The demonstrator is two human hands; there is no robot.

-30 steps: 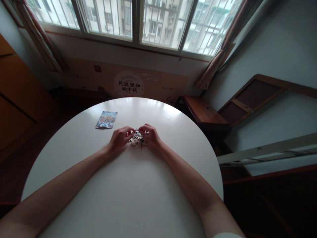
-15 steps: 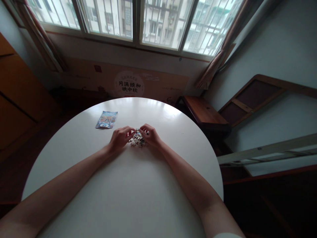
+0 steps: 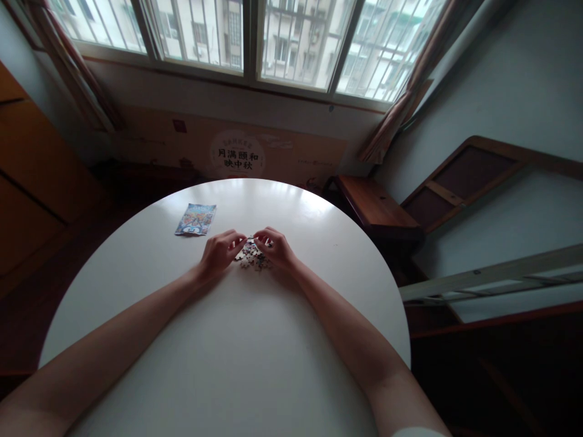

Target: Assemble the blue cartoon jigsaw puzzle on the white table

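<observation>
A small pile of jigsaw puzzle pieces (image 3: 254, 261) lies on the round white table (image 3: 228, 352). My left hand (image 3: 223, 247) is at the pile's left edge, thumb and forefinger pinched together. Opposite it, at the right edge, my right hand (image 3: 274, 246) is closed in a similar pinch. Both sets of fingertips nearly meet over the far side of the pile, on what looks like a puzzle piece; its outline is too small to make out fully. Fingers partly cover the pile's sides.
A colourful printed packet (image 3: 195, 220) lies flat on the table, beyond my left hand. Behind the table are a barred window (image 3: 296, 42) and a wall poster (image 3: 159, 142). A wooden bench (image 3: 371, 203) stands past the table's right edge.
Both hands have shifted very slightly left, and their fingertips are a little closer together. The packet has not moved.
</observation>
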